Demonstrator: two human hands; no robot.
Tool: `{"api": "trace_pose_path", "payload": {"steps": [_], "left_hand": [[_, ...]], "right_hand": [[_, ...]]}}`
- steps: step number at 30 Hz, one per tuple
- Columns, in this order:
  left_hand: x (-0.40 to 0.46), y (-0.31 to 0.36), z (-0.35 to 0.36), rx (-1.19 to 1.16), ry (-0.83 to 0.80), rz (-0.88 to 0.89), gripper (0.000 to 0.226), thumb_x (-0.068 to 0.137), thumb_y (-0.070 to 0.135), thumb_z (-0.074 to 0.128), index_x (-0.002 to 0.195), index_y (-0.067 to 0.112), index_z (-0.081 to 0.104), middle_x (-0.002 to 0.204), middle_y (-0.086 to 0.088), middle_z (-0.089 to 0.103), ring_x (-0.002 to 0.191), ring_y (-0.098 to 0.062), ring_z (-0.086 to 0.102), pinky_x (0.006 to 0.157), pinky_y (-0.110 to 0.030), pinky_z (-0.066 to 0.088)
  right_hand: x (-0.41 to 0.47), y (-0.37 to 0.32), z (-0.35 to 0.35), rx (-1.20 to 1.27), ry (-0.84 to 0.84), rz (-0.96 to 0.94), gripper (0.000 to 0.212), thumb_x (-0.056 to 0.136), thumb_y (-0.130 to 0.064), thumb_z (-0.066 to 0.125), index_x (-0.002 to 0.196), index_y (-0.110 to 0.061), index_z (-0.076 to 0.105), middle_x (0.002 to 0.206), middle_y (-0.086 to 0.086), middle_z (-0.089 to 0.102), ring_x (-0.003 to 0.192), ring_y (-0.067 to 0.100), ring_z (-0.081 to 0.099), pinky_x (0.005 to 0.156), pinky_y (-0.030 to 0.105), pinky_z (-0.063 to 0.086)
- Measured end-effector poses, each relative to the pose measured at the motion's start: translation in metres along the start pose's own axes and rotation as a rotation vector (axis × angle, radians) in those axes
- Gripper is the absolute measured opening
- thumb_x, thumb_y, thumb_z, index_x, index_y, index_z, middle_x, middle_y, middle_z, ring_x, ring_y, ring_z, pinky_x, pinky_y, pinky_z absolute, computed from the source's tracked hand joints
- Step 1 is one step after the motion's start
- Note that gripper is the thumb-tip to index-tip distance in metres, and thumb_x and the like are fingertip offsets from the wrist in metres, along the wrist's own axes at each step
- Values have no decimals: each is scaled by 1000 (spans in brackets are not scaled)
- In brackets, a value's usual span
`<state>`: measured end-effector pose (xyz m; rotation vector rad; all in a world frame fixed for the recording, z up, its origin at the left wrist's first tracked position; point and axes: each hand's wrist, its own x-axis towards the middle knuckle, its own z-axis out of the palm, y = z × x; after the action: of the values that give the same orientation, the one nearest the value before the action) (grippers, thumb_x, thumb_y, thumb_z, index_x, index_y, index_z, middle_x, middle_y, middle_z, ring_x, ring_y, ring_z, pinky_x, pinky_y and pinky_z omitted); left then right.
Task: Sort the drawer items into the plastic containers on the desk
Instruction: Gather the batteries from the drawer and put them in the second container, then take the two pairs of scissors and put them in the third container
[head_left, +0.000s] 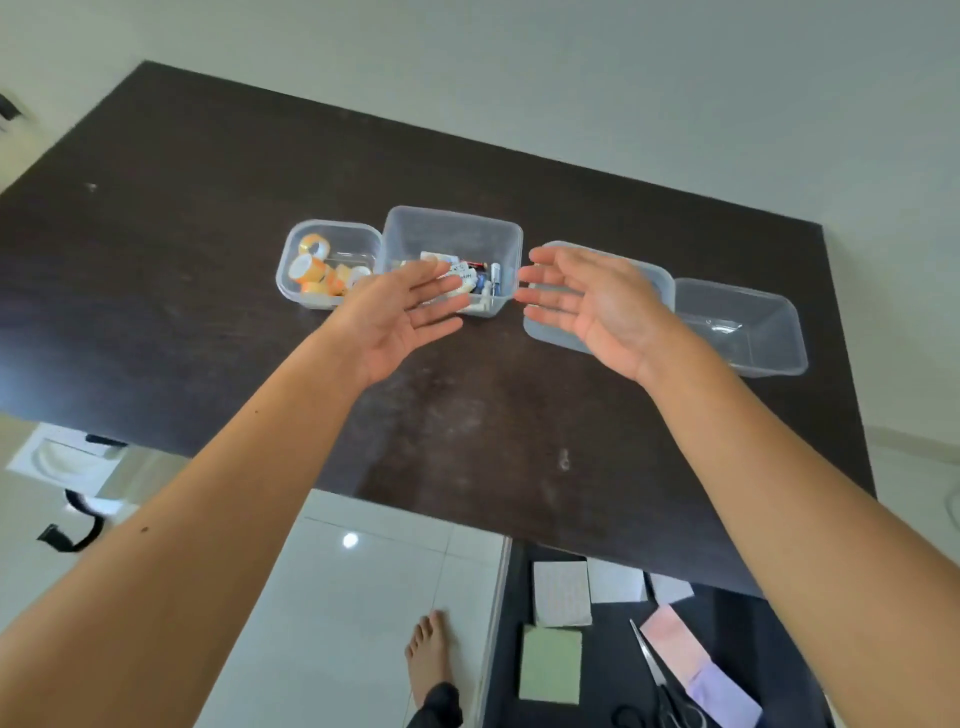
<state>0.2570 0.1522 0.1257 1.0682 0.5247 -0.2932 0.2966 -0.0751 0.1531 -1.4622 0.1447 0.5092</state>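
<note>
Containers on desk; both hands hover empty (palms up).

containers in row on desk, drawer below

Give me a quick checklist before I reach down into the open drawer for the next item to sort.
1. Left hand free: ok, open, palm up, holding nothing.
2. Right hand free: ok, open and empty.
3. Items left in the dark open drawer: ok, steel scissors, green sticky pad and white paper pads remain.
4. Empty container available: ok, the far-right clear rectangular plastic tub holds nothing.
5. Clear tub behind the right hand: cannot tell, hand hides its inside.
6. Small clear tub of orange tape rolls: ok, room left at the back.
</note>
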Motion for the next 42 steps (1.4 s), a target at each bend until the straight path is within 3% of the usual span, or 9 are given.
{"api": "trace_pose_path", "payload": {"steps": [18,30,35,39,42], "left_hand": [[-142,-215,60,75,-97,-166,33,107,33,59,127,9,70,126,-9,78,115,-28,76,103,-48,58],[-166,-348,54,404,-180,-375,35,103,34,66,129,12,71,122,-4,79,114,-21,76,110,-46,55],[-157,-377,62,531,-266,-412,40,101,36,68,132,10,68,125,-5,78,116,-20,75,108,-40,56],[-149,-398,76,720,-326,-330,26,99,24,73,123,13,72,122,-9,78,115,-20,74,104,-34,58],[-144,-408,83,786,-364,-314,20,97,20,75,117,15,74,117,-9,79,113,-22,75,102,-34,59]], "right_hand": [[-225,166,-146,-174,-49,123,25,110,-17,55,128,-15,71,126,9,75,113,28,76,102,45,59],[-287,290,-202,-325,14,323,19,98,-16,74,116,-22,77,116,6,78,110,19,76,101,38,61],[-282,320,-212,-650,31,295,28,87,-19,86,112,-29,79,104,-10,81,97,6,76,99,31,58],[-275,327,-210,-902,50,200,38,78,-22,94,113,-22,79,97,-8,78,83,7,73,86,29,62],[-274,327,-210,-1082,8,137,44,76,-29,95,116,-21,78,106,-5,75,83,10,66,84,29,58]]}}
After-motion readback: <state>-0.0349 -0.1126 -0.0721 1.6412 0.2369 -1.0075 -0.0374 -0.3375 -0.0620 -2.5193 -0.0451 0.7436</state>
